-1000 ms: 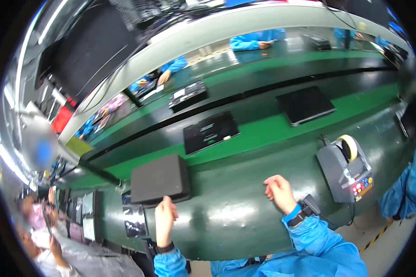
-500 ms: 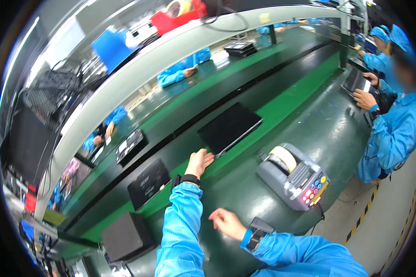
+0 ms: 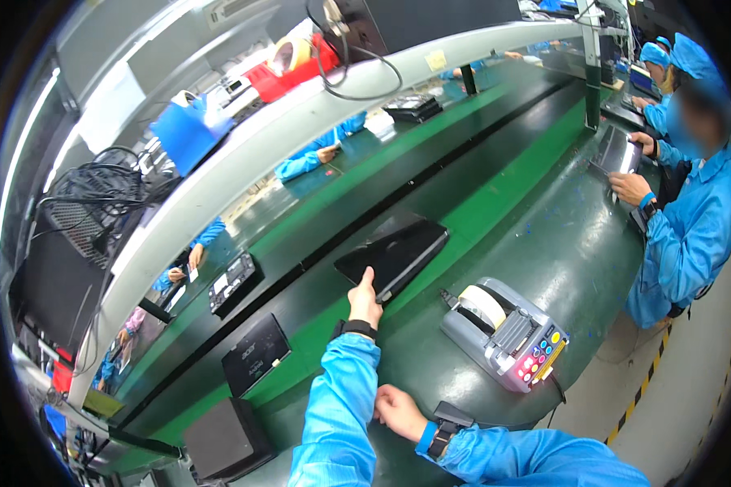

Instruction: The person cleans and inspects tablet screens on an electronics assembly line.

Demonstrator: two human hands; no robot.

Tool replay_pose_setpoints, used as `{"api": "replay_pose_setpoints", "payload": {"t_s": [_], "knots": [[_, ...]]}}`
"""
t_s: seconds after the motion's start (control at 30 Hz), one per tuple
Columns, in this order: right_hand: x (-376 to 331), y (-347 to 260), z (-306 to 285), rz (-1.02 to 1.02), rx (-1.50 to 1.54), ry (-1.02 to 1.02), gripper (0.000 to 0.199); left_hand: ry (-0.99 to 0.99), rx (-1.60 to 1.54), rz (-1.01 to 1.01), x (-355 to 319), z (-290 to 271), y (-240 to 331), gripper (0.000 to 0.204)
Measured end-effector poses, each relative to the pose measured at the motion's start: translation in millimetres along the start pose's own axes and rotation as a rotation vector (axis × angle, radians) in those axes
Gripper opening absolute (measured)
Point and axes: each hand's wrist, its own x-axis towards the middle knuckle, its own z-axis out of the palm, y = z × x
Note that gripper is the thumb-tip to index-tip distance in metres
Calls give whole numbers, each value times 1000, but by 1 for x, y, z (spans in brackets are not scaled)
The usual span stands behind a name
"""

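My left hand [image 3: 366,302] is closed on the near left corner of a glossy black laptop-like panel [image 3: 398,250]. The thumb lies on top and the other fingers are hidden below the edge. The panel's near side is tipped up a little above the green bench. My right hand [image 3: 401,414] hovers low over the bench beside my left sleeve, its fingers curled in and nothing visible in them; the sleeve hides part of the fingertips.
A grey tape dispenser [image 3: 503,334] with lit buttons stands right of my hands. To the left lie a black panel [image 3: 256,355] and a dark box [image 3: 227,441]. A co-worker [image 3: 682,235] handles a device at right. A shelf beam [image 3: 244,122] crosses above the bench.
My left hand has moved from beside the black panel onto its corner and taken hold. The panel has tilted. My right hand's fingers have curled in.
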Motion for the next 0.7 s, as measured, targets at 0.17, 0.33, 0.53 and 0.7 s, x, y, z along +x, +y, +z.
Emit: {"api": "replay_pose_setpoints", "payload": {"t_s": [0.17,0.33,0.53,0.7], "knots": [[16,-9,-22,-161,378,317,37,42,-43,93,-70,-43,13,42],[7,-43,-18,-213,466,198,57,29,-182,212,-227,-119,2,30],[-28,-47,-17,8,247,46,36,-97,181,-121,-401,-175,-46,34],[-36,-45,-47,44,-48,-180,43,-552,616,-303,-439,-249,16,28]]}}
